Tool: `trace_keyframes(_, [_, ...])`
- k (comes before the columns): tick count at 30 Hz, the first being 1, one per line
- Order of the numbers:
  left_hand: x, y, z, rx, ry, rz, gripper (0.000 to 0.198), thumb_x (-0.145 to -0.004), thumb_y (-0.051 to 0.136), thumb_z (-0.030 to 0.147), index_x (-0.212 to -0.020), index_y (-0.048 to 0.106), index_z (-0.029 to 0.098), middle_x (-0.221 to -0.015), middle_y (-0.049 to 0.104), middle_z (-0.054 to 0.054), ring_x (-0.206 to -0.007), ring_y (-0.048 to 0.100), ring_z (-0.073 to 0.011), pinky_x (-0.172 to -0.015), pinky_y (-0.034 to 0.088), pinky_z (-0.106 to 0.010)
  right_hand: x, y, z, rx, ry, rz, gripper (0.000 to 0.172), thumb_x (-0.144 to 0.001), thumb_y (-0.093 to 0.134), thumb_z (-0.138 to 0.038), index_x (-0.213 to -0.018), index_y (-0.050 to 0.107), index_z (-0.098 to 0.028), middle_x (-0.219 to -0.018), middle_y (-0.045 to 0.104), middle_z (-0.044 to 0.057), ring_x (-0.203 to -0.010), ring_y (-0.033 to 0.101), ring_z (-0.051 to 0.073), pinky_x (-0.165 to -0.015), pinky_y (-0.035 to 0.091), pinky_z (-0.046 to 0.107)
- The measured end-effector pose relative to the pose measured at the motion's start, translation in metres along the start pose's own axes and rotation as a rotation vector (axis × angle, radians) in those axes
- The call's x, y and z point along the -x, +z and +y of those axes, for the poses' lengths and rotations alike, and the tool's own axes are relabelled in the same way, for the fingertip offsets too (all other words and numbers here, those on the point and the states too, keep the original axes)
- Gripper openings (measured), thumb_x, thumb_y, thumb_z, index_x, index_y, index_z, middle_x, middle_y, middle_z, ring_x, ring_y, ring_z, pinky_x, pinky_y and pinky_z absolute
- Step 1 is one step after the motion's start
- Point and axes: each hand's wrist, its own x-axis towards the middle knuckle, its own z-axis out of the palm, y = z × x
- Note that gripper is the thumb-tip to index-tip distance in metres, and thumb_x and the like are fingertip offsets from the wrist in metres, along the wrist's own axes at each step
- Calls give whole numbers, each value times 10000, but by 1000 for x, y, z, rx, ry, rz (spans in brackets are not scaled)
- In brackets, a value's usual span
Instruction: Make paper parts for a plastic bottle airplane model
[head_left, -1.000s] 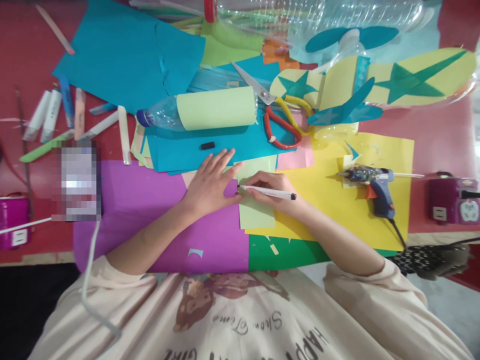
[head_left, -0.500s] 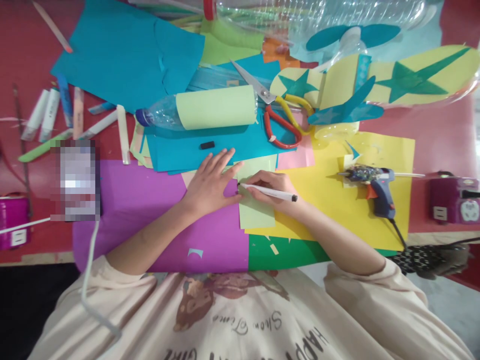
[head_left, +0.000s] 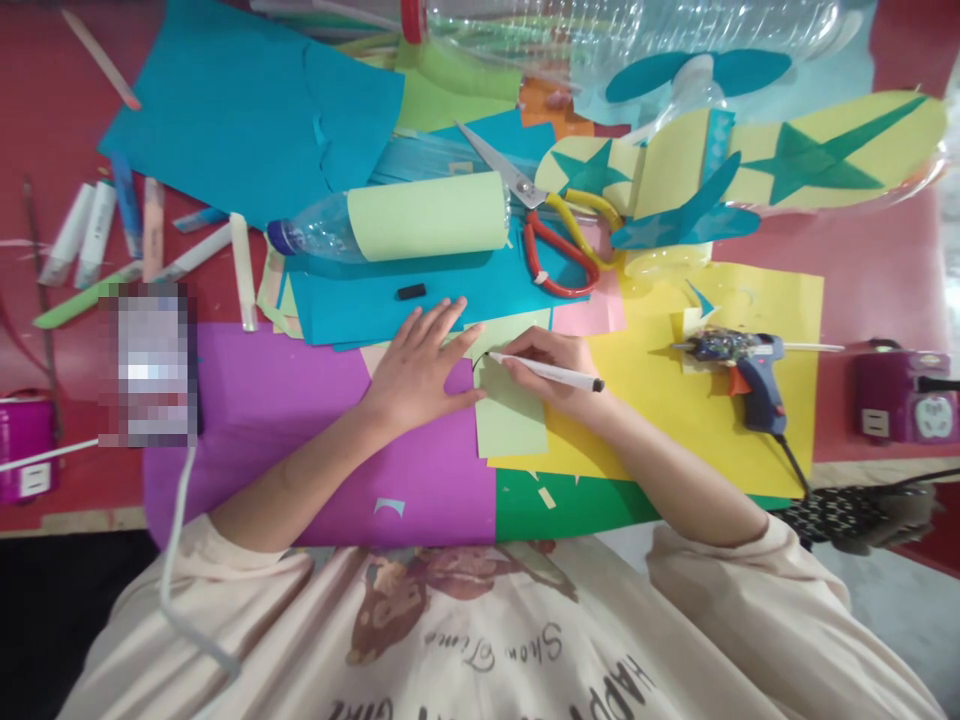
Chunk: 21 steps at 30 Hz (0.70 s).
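A white pen (head_left: 581, 380) is held to a light green paper (head_left: 514, 430) while the sheet is pinned flat.

The pen is pinched in the closed fingers of the right hand (head_left: 551, 362), with its dark tip set on the upper left corner of the light green paper and its barrel pointed toward 4 o'clock. The left hand (head_left: 420, 365) is laid flat and holds nothing, its fingers spread and aimed toward 1 o'clock; it is pressed on the purple sheet (head_left: 285, 400) and touches the left edge of the green paper. That paper is found between the two hands, partly over the yellow sheet (head_left: 675, 420). A small black cap (head_left: 411, 292) is seen at 12 o'clock from the left fingertips, on the blue paper (head_left: 360, 300). Red-handled scissors (head_left: 559, 255) are seen at 12 o'clock from the right hand, and a glue gun (head_left: 739, 362) at 3 o'clock.
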Motion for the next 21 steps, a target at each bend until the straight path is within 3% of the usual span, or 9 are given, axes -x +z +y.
trace_keyframes(5, [-1, -1, 1, -32, -4, -13, 699, -804, 682, 459, -1405, 436, 200, -1572, 301, -165, -1463, 262, -337, -1174, 245, -571, 0, 6, -1, 21, -45, -53, 167, -840, 583, -343, -808, 636, -188, -751, 723, 48, -610, 635, 133, -566, 479, 248])
trace_keyframes(14, [0, 2, -1, -16, 5, 2, 667, -854, 600, 520, -1418, 426, 210, -1578, 286, -164, -1470, 246, -329, -1177, 228, -577, -4, -5, 2, -33, 66, 82, 166, -791, 574, -330, -695, 543, -199, -597, 607, -5, -496, 492, 99, -478, 378, 243])
trace_keyframes(21, [0, 3, -2, -31, 2, 9, 685, -830, 631, 529, -1402, 442, 205, -1570, 305, -168, -1464, 264, -327, -1179, 233, -562, -5, -3, 2, -24, 20, 48, 147, -785, 577, -326, -703, 549, -207, -610, 612, 1, -495, 475, 99, -467, 358, 247])
